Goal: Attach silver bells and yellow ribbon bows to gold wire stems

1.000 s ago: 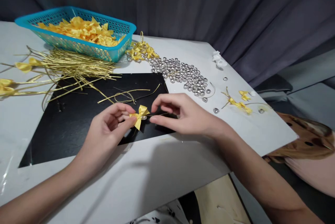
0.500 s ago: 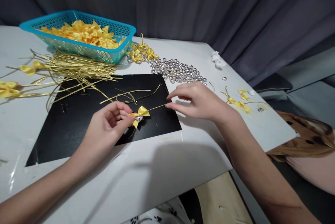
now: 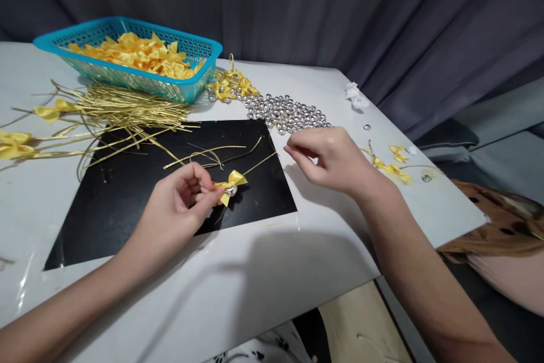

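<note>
My left hand (image 3: 181,201) pinches a small yellow ribbon bow (image 3: 232,180) with a silver bead at its knot, just above the black mat (image 3: 127,199). A thin gold wire (image 3: 259,162) runs from the bow up and right toward my right hand (image 3: 334,159). That hand hovers at the mat's right edge with thumb and forefinger pinched together at the wire's far end. The last bit of wire is hard to see against the white table (image 3: 255,284).
A blue basket (image 3: 204,46) of yellow bows sits at the back left, with a heap of gold wires (image 3: 127,111) in front. Silver beads (image 3: 289,112) lie behind the mat. Wired bows (image 3: 389,167) lie right of my hand, others (image 3: 12,145) at far left. The table edge is close on the right.
My right hand has slid right and back along the gold wire, away from the bow. The left hand has kept its pinch on the bow, which tilted slightly.
</note>
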`<state>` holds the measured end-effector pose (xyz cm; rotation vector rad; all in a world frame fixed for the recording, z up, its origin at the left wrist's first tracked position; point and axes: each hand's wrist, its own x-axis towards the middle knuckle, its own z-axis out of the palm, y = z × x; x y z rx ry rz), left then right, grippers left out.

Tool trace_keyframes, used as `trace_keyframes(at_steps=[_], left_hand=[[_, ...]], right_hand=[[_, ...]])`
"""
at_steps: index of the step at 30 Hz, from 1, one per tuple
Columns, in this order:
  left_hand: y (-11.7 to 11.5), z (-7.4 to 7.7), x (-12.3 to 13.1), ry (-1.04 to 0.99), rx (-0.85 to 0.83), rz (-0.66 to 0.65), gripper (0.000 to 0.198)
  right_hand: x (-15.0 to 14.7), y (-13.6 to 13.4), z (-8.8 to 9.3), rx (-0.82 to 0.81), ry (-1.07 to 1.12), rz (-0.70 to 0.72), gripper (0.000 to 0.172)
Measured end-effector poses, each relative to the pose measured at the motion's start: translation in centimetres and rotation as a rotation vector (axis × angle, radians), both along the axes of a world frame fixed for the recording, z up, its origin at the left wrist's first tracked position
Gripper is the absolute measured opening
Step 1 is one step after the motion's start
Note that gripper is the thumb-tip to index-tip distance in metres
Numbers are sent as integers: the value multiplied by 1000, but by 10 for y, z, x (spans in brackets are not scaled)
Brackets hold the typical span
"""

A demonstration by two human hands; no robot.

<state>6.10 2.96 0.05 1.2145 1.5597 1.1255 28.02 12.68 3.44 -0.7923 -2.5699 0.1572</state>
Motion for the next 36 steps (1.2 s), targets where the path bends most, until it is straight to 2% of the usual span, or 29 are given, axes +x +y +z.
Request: trace_keyframes(at_steps=[2,5,7,9,12,18,24,29,36], left_hand=[[0,-1,-2,-8,31,-11,18],[0,-3,-5,-57,90,-28,13],[-1,-3,-6,-87,116,-41,12],[-2,-2,-6,-102,121,-58,12],[-4,-2,-4,-100,135,-78,11],[-3,1,-1,-105,77,-73,11],[-3,2,-2,-51,47,-94,14],[-3,5,-3,-88,-2,-110,16],[-1,1,-2,-153,15,-141,21]], right_hand=[[-6,-4,-3,-112,92,-16,25],[-23,-19,-8,-529,280,-86,19],[-35,-31,-12,-816,339,-168,29],[-45,-41,-16,-1042,333,-188,38],[-51,-47,-22,-1240,368,-190,39],[-53,-47,-25,-1357,444,-166,33],[-53,-48,-23,-1308,402,-173,29],[-49,-44,-17,-1234,399,-144,27],[-50,-44,-19,-1338,434,-150,31]])
